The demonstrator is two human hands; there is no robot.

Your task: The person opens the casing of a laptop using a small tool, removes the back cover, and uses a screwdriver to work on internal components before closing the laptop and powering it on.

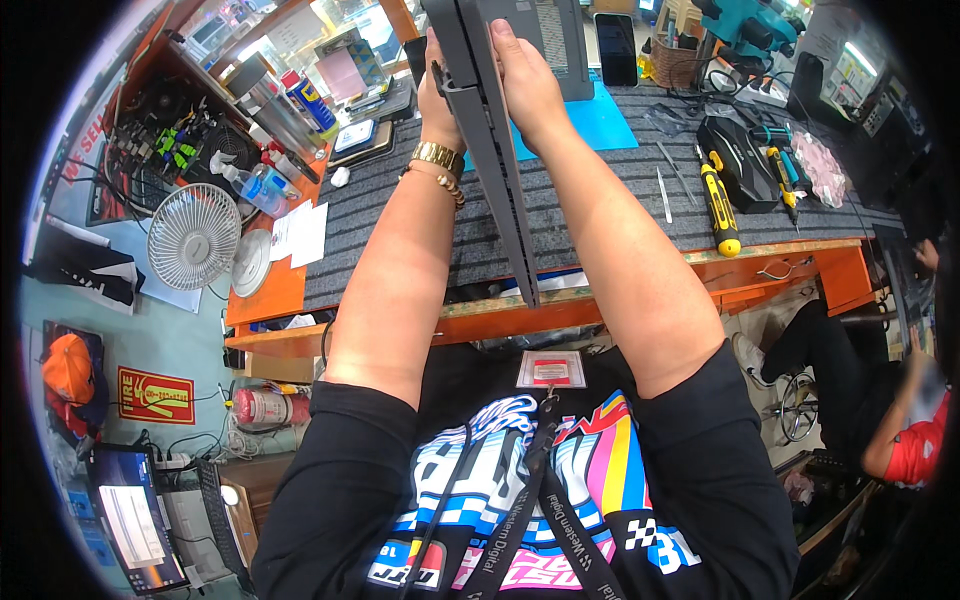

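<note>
A long, flat dark grey panel (490, 150) stands almost edge-on to me, its lower end near the bench's front edge and its top cut off by the picture. My left hand (439, 105), with a gold watch at the wrist, is pressed to its left side, the fingers partly hidden. On the other side, my right hand (527, 88) lies against the panel with the thumb up. Together they grip it between them. Just behind stands a grey metal frame (570, 50) with a mesh part, on a bright blue mat (605, 125).
Right of my arms lie a yellow-black screwdriver (718, 205), tweezers (664, 195), a black angular case (738, 160) and a phone (616, 50). At left are a white fan (193, 237), bottles and spray cans (310, 103). A person in red (915, 435) sits at far right.
</note>
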